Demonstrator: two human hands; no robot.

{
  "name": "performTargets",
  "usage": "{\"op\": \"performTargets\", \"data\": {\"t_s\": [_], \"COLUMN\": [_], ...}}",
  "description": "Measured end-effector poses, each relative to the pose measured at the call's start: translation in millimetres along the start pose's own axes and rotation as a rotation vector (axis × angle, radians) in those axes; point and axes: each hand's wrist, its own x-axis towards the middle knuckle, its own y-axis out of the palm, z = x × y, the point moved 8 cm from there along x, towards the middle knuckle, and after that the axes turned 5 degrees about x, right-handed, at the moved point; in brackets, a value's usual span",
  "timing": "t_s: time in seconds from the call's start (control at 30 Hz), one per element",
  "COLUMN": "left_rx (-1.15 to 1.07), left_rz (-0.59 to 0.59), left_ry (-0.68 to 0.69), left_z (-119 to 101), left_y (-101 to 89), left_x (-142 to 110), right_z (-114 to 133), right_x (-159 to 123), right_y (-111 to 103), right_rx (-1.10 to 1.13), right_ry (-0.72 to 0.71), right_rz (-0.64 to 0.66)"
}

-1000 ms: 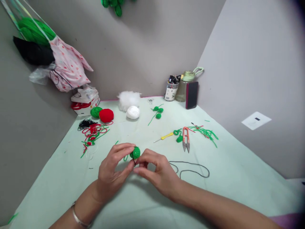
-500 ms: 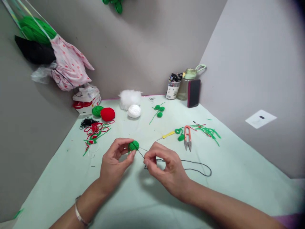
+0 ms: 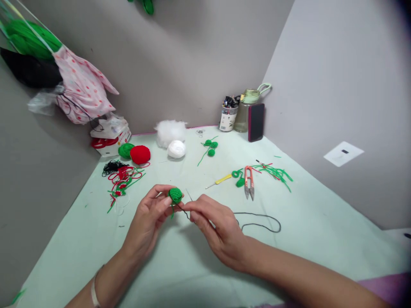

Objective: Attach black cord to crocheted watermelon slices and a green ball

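Note:
A small green crocheted ball (image 3: 175, 195) is pinched between the thumb and fingers of my left hand (image 3: 146, 224), its green tail hanging below. Black yarn (image 3: 183, 210) runs from the ball's underside toward my right hand (image 3: 220, 231). That hand is closed, and a thin needle (image 3: 189, 194) pokes up from behind its fingers; the fingertips come close to the ball. More of the black yarn lies in a loop on the table, to the right of my right hand.
Beyond my right hand are a yellow-handled crochet hook (image 3: 223, 179), orange thread snips (image 3: 249, 183) and green yarn scraps (image 3: 278, 172). Small green crocheted pieces (image 3: 211, 145), white stuffing (image 3: 170, 131), white yarn (image 3: 176, 149) and red yarn (image 3: 140, 154) sit farther back. Tangled scraps (image 3: 123, 175) lie left.
My left hand has turned the green ball, so its tail now hangs at the front. My right hand has come closer to the ball, and the needle now points up. The view has shifted slightly.

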Motion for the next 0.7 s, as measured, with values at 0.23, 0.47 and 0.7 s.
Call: {"op": "performTargets", "data": {"t_s": [0.23,0.47,0.7], "left_rx": [-0.071,0.069,0.368], "left_rz": [0.006,0.007,-0.089], "left_ry": [-0.033,0.037,0.324], "left_z": [2,-3,-18], "left_y": [-2.6,-1.4,-2.3], "left_x": [3,1,-10], "right_z": [-8,-17,-42], "right_x": [1,8,4], "right_y": [-10,-13,-5], "right_rx": [-0.061,0.03,0.327], "right_ry": [0.061,0.167,0.435], "right_rz": [-0.046,-0.058,-0.095]}}
